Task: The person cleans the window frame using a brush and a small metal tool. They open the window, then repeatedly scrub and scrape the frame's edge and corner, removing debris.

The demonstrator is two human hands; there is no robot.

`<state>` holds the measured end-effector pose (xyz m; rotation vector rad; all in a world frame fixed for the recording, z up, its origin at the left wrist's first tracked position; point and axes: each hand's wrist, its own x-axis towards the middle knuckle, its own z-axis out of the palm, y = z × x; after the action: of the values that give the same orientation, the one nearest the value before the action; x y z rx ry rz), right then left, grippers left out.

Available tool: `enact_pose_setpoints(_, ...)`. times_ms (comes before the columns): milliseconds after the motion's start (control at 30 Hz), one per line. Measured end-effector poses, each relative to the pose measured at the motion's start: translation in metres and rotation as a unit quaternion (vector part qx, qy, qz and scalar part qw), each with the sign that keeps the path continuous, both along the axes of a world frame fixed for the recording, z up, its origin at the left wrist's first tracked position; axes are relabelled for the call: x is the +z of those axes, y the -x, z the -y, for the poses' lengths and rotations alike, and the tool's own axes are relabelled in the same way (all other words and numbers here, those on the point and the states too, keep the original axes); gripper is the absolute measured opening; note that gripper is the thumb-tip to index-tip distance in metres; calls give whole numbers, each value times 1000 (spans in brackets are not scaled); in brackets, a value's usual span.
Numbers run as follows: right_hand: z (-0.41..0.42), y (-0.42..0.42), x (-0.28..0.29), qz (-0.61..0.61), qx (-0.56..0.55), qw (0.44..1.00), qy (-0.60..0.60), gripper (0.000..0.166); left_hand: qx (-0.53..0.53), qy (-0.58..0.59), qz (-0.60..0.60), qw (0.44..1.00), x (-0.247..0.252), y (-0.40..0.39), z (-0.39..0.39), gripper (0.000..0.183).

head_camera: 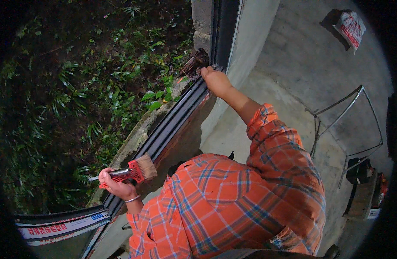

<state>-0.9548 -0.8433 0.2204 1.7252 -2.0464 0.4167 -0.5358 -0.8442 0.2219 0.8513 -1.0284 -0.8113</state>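
Observation:
My left hand (118,185) is closed around a wide bristle brush (146,167) with a red plastic holder, and its bristles lie over the dark window track. A shiny metal rod-like tool (120,172) runs along the brush handle in the same hand, its thin end poking out past the fingers. At the far corner of the window frame, my right hand (215,80) reaches down with curled fingers at the end of the black window sill track (175,118). Dark debris (198,63) lies beside those fingertips; whether they pinch any of it is hidden.
Green plants (114,97) grow outside, beyond a rough concrete ledge (135,137). A black upright jamb (225,32) stands at the far corner. Indoors, a thin metal frame (342,118), a tied white bag (350,29) and a wooden board (363,197) rest on the concrete floor.

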Motion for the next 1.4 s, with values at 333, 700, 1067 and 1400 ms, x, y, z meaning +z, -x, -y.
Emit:
enact_pose_setpoints(333,10,-49,26,-37,185,982,-32,9,18,-6,7,1000,1,1,0,16)
enact_pose_setpoints(700,5,-2,0,-20,48,998,-21,8,-2,-10,27,1000,1,0,0,19)
enact_pose_setpoints(1067,-1,-80,32,-7,311,950,10,6,5,5,10,1000,0,-1,1,16)
enact_pose_setpoints(1400,-20,-44,29,54,60,996,-35,10,15,-12,4,1000,2,3,0,19)
